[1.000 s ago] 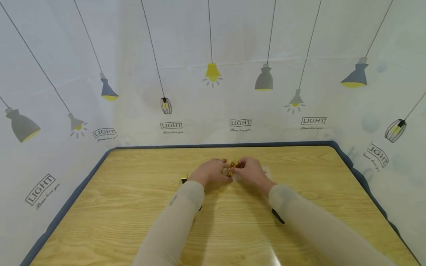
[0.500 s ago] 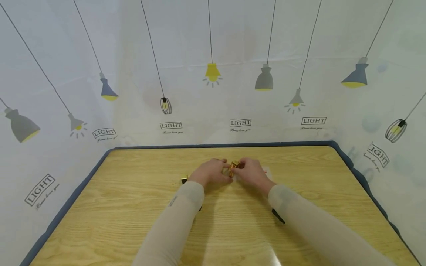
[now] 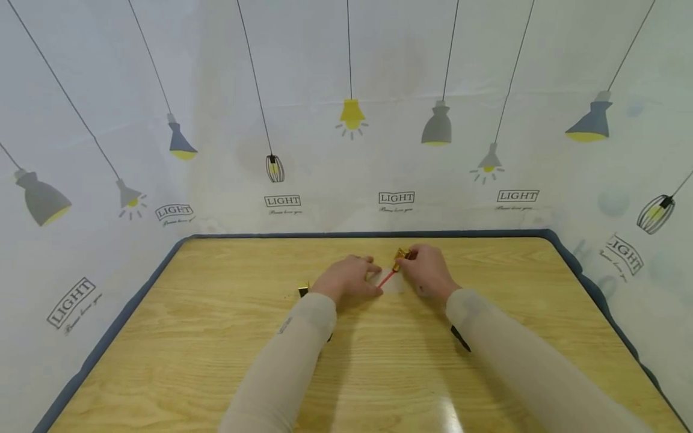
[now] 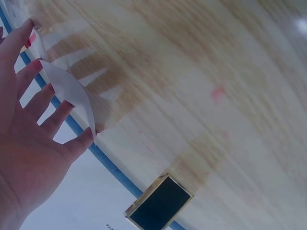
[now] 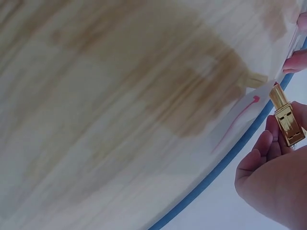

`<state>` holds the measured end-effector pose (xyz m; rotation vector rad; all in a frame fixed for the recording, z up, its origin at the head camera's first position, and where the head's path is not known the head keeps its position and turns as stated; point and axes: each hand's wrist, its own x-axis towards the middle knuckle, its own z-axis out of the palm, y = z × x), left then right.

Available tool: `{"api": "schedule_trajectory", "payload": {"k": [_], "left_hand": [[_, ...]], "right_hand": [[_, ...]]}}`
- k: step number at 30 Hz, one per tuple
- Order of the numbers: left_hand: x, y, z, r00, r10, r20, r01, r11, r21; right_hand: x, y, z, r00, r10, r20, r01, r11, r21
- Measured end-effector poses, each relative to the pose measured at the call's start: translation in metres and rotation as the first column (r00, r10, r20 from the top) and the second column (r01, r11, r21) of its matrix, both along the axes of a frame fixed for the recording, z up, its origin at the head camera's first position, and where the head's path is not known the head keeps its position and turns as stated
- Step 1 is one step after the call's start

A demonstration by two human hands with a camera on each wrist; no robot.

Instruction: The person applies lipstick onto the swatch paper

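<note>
My right hand pinches a gold lipstick between thumb and fingers. Its red tip points down at a sheet of thin white paper. From the lipstick a red line slants toward the left thumb. The right wrist view shows a red streak with a blob at one end on the paper. My left hand has its fingers spread, their tips resting along the paper, which bows up at the edge in the left wrist view. Much of the sheet is hidden under both hands.
A small black and gold rectangular piece, like a lipstick cap, stands on the wooden table, left of the left wrist. Dark blue edging borders the table against a lamp-printed white curtain. A dark object shows beneath the right sleeve.
My right hand has moved right and slightly away with the lipstick, and a red line now shows between it and the left hand. The left hand stays nearly in place; the view has shifted slightly.
</note>
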<state>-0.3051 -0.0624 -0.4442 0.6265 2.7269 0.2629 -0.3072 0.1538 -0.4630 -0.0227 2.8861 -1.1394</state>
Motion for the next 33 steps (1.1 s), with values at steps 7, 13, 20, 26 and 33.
{"api": "schedule_trajectory", "payload": {"k": [7,13,20,26,33], "left_hand": [[-0.001,0.004,0.000,1.000,-0.006,-0.013,0.006,1.000,-0.017],[-0.005,0.006,-0.001,1.000,-0.019,-0.019,0.019,1.000,-0.018],[-0.004,0.001,-0.001,0.998,0.054,0.017,-0.055,0.997,0.054],[-0.009,-0.004,0.001,0.998,0.025,0.053,-0.030,0.995,0.093],[-0.007,-0.008,0.009,0.999,-0.013,-0.031,0.014,1.000,0.009]], "right_hand": [[0.000,0.004,0.005,0.999,-0.019,0.035,0.020,1.000,-0.017],[0.004,0.008,0.008,0.995,-0.095,0.034,0.098,0.989,-0.114],[0.004,0.013,0.017,0.993,-0.120,0.019,0.121,0.985,-0.122],[0.003,0.015,0.021,0.992,-0.121,0.034,0.124,0.984,-0.127],[0.006,0.015,0.028,0.991,-0.124,0.056,0.133,0.971,-0.198]]}}
